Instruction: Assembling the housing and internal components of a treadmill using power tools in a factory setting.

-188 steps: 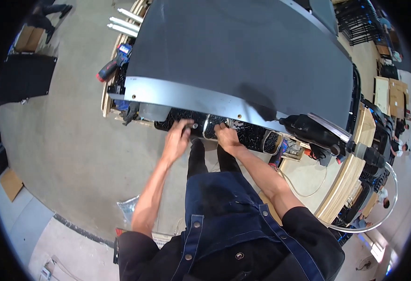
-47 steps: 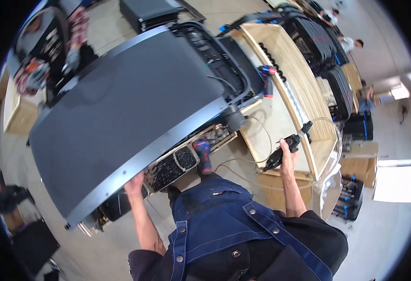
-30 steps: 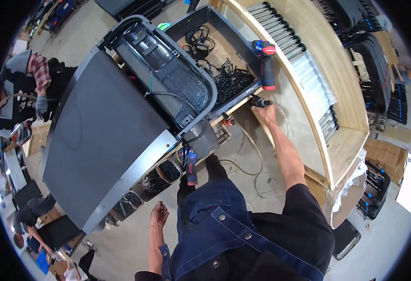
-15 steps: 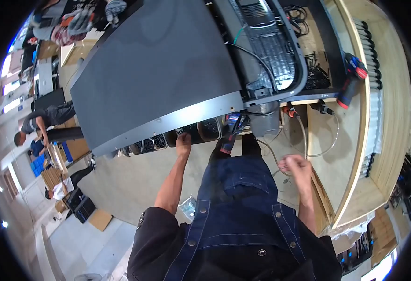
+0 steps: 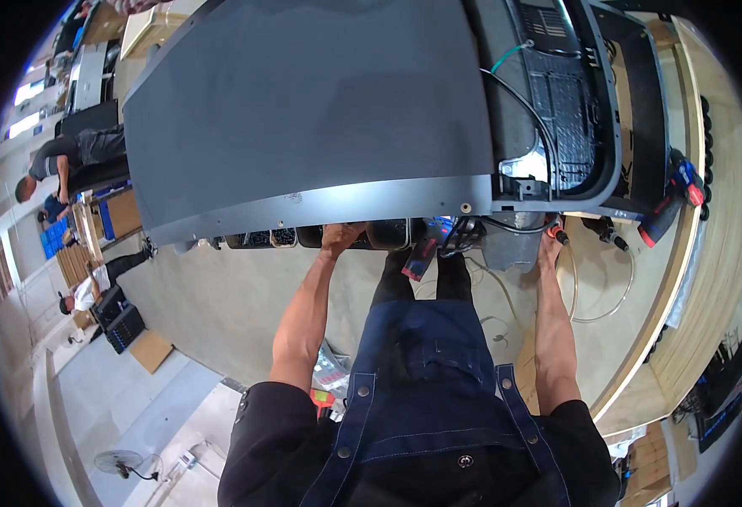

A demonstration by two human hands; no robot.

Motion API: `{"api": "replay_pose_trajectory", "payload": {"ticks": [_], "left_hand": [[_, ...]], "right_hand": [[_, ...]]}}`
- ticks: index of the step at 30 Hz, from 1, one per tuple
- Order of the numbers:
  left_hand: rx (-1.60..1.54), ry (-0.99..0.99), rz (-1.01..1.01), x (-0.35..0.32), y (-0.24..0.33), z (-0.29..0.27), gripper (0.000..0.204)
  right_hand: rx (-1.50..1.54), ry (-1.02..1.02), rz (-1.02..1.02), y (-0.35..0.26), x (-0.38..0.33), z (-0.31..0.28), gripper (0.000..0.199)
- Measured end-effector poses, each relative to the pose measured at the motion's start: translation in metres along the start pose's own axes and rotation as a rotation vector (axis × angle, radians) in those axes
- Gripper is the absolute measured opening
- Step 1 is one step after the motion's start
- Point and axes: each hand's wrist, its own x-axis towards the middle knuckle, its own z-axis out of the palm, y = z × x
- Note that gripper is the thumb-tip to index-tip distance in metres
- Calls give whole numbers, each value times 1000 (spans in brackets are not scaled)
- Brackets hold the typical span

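Observation:
A large dark grey panel [image 5: 303,118] spans the view, its bent metal edge [image 5: 320,201] towards me. My left hand [image 5: 342,239] is at the black bins [image 5: 388,236] below that edge, its fingers curled and their tips hidden; what they hold cannot be made out. My right hand [image 5: 548,252] reaches up beside an orange-and-black tool end with a hose [image 5: 559,234], next to a grey plastic part [image 5: 508,247]. Its fingers are mostly hidden, so its grip does not show. A red-and-black cordless driver [image 5: 422,256] hangs between the bins and the grey part.
Right of the panel lies a black moulded frame [image 5: 564,118] with a black cable and a green wire. Another cordless driver [image 5: 673,199] rests by the wooden shelf edge [image 5: 694,262]. A second hose end [image 5: 614,240] hangs there. Other people [image 5: 62,165] are at the far left.
My right hand has moved up from the open space to the orange-and-black tool end. My left hand stays at the bins, with its fingers further under the panel edge. The whole view has shifted.

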Motion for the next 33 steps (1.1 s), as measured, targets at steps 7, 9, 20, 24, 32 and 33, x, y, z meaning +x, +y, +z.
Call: {"api": "replay_pose_trajectory", "payload": {"ticks": [7,9,20,24,32,33], "left_hand": [[-131,-38,-28,-18,-10,-42,57],[-159,-17,-36,-20,-41,-39,54],[-1208,-273,-320,-48,-96,-78,44],[-1435,-325,-322,-54,-115,-79,37],[-1929,-412,-193,-81,-98,-101,33],[-1925,-418,-179,-83,-97,-102,33]], "right_hand": [[233,34,28,-38,-21,16,51],[192,-18,-158,-65,-35,19,47],[150,230,-64,-174,-216,-41,42],[414,164,-145,-209,-283,-36,61],[1096,37,-275,-283,-370,44,76],[1143,-28,-246,-287,-375,58,75]]}}
